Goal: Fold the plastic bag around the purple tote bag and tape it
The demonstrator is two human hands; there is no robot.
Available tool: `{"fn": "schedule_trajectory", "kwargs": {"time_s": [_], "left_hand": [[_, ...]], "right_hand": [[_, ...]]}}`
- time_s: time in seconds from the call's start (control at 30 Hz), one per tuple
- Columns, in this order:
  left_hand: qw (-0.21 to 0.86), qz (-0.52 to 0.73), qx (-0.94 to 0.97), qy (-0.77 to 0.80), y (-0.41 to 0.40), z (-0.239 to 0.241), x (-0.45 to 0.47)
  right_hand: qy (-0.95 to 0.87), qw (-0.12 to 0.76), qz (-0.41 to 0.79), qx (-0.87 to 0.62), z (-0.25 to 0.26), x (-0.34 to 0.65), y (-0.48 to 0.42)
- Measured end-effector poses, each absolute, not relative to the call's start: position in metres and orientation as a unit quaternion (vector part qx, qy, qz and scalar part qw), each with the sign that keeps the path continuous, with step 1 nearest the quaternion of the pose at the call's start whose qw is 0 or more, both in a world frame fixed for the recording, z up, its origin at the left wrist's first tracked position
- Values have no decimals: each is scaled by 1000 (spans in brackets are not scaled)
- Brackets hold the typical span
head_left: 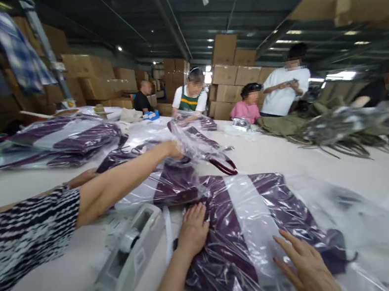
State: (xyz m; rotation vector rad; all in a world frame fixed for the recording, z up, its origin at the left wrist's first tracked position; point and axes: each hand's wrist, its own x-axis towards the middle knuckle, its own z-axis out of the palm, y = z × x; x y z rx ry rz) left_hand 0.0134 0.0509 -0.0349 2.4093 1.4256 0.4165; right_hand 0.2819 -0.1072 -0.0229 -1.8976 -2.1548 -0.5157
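A folded dark purple garment in a clear plastic bag (pixel 224 210) lies in front of me, with a pale white strip down its middle. My left hand (pixel 193 228) rests flat on the bag's left side, fingers stretched out. Over the lower right part of the same bag is my right hand (pixel 301 259), its fingers spread; whether it presses on the plastic I cannot tell. Neither hand grips anything. Left of my left forearm stands a grey tape dispenser (pixel 126 268).
A co-worker's arm (pixel 125 180) in a striped sleeve reaches in from the left to another bagged garment (pixel 197 140). Bagged purple garments (pixel 68 135) are stacked at the left. Olive garments (pixel 312 129) lie at the right. Several people work around the white table (pixel 383 172).
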Motion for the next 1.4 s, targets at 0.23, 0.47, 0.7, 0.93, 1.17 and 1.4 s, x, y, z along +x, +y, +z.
{"fn": "schedule_trajectory", "kwargs": {"time_s": [0.23,0.47,0.7,0.93,1.17,1.4], "left_hand": [[87,80,867,483,53,-27,12],[3,28,872,488,44,-7,8],[-40,50,883,465,29,-4,-6],[-43,71,910,405,3,-17,-13],[-14,88,898,430,7,-46,-26],[-62,195,895,395,-22,14,18]], "right_hand": [[-617,136,-149,-761,-31,307,-189],[-612,182,-151,-754,-40,301,-220],[-576,199,-37,-792,-34,297,-236],[-510,187,149,-826,-13,271,-227],[-500,187,144,-833,-3,286,-220],[-490,322,9,-810,24,336,-224]]}}
